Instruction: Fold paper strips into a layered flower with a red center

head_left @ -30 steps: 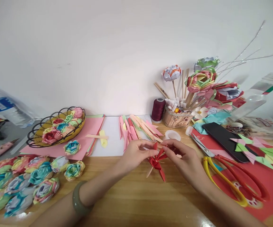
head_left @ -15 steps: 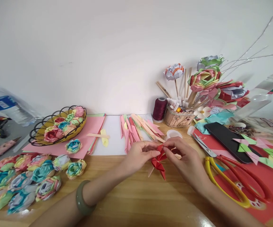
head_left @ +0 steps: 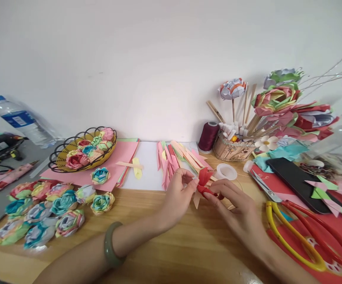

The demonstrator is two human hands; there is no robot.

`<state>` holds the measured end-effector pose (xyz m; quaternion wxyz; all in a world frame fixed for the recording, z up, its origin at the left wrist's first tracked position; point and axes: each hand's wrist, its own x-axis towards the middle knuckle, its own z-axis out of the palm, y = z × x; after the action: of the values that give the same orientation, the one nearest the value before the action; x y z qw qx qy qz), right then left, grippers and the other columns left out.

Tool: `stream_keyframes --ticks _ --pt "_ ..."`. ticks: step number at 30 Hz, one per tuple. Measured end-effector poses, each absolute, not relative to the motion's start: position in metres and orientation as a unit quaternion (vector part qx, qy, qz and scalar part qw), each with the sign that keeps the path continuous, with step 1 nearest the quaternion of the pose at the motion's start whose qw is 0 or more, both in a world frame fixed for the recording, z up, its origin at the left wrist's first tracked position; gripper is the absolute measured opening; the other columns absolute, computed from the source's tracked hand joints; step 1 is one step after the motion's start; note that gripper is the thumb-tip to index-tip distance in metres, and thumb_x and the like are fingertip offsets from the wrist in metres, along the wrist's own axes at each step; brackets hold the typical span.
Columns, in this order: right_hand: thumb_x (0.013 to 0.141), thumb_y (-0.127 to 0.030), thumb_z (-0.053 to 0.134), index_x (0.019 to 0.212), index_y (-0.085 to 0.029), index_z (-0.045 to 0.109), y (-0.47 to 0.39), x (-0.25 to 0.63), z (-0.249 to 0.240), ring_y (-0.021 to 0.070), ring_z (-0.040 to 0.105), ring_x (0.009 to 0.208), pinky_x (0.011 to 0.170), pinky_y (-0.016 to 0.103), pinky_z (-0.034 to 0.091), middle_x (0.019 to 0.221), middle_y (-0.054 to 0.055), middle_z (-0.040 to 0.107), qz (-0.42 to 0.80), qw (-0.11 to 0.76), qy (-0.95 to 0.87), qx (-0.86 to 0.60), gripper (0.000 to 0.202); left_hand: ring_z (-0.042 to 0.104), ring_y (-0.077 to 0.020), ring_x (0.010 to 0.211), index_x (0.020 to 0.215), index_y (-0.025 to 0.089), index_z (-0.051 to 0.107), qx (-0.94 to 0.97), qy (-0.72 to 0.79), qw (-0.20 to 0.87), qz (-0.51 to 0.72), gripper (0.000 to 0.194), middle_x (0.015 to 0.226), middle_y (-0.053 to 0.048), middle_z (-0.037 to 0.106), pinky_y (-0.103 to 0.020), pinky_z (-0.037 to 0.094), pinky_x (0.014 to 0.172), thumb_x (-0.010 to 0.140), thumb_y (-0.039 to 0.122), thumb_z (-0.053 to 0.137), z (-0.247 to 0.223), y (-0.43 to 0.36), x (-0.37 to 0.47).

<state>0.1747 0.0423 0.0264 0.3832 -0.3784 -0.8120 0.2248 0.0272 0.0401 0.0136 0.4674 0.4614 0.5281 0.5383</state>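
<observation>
Between my two hands is a folded red paper piece [head_left: 204, 179], raised above the wooden table. My left hand [head_left: 179, 193], on the arm with the green bangle [head_left: 111, 244], pinches its left side between thumb and fingers. From the right, my right hand [head_left: 236, 203] grips its lower part, and the fingertips hide some of the folds. A pale strip end sticks out below the red paper. Just behind lies a pile of folded paper strips [head_left: 168, 161], mostly pink and peach, on white paper [head_left: 148, 179].
Folded paper flowers [head_left: 64, 203] lie at left, beside a basket [head_left: 61, 163] on pink sheets. Thread [head_left: 208, 136] and a holder [head_left: 232, 150] with sticks stand behind. Scissors [head_left: 295, 232], a black phone [head_left: 298, 185] and red paper are at right. A white round container [head_left: 226, 172] sits behind my right hand.
The red paper has been turned, so its pointed star shape now shows as upright folds. My right hand has shifted lower on it. The view has swung slightly left.
</observation>
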Motion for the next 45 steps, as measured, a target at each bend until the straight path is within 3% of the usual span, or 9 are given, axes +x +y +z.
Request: stream_keyframes --ticks 6,13,20,27,34,45 --pt "0.084 -0.027 0.049 0.083 -0.020 0.057 0.048 0.177 0.022 0.0169 0.058 0.076 0.069 0.029 0.047 0.082 0.004 0.061 0.294 0.386 -0.771 -0.413 0.011 0.054 -0.0122 0.065 0.073 0.019 0.042 0.394 0.515 0.609 0.456 0.021 0.072 0.002 0.050 -0.022 0.045 0.050 0.077 0.038 0.051 0.013 0.040 0.029" --pt "0.080 -0.037 0.054 0.080 -0.019 0.060 0.051 0.177 0.021 0.0184 0.059 0.078 0.069 0.029 0.049 0.083 0.005 0.064 0.388 0.411 -0.697 -0.441 0.019 0.058 -0.0139 0.079 0.071 0.017 0.042 0.307 0.417 0.708 0.481 0.026 0.080 -0.001 0.055 -0.034 0.047 0.077 0.073 0.037 0.059 0.017 0.036 0.030" --pt "0.080 -0.034 0.056 0.078 -0.020 0.058 0.052 0.179 0.016 0.0189 0.059 0.083 0.071 0.030 0.050 0.087 0.005 0.063 0.400 0.474 -0.666 -0.416 0.014 0.052 -0.0107 0.067 0.061 0.013 0.051 0.295 0.377 0.736 0.479 0.028 0.065 -0.001 0.053 -0.027 0.044 0.069 0.067 0.036 0.066 0.025 0.031 0.032" --pt "0.079 -0.031 0.057 0.079 -0.021 0.059 0.051 0.180 0.020 0.0223 0.054 0.101 0.085 0.036 0.044 0.103 0.006 0.059 0.346 0.451 -0.716 -0.405 0.010 0.047 -0.0091 0.062 0.054 0.012 0.053 0.333 0.402 0.684 0.509 0.029 0.059 0.001 0.051 -0.025 0.038 0.068 0.064 0.035 0.066 0.026 0.030 0.033" --pt "0.079 -0.032 0.056 0.074 -0.021 0.060 0.052 0.183 0.021 0.0217 0.055 0.098 0.077 0.031 0.048 0.098 0.006 0.060 0.384 0.446 -0.696 -0.411 0.013 0.042 -0.0096 0.058 0.053 0.014 0.050 0.411 0.464 0.615 0.487 0.027 0.055 0.002 0.048 -0.025 0.030 0.060 0.065 0.034 0.064 0.023 0.031 0.035" --pt "0.077 -0.036 0.059 0.067 -0.020 0.060 0.053 0.182 0.027 0.0219 0.056 0.095 0.082 0.034 0.045 0.095 0.006 0.061 0.435 0.439 -0.660 -0.426 0.019 0.038 -0.0085 0.058 0.053 0.016 0.043 0.448 0.448 0.603 0.485 0.027 0.058 0.004 0.041 -0.023 0.028 0.058 0.068 0.029 0.061 0.019 0.032 0.033"
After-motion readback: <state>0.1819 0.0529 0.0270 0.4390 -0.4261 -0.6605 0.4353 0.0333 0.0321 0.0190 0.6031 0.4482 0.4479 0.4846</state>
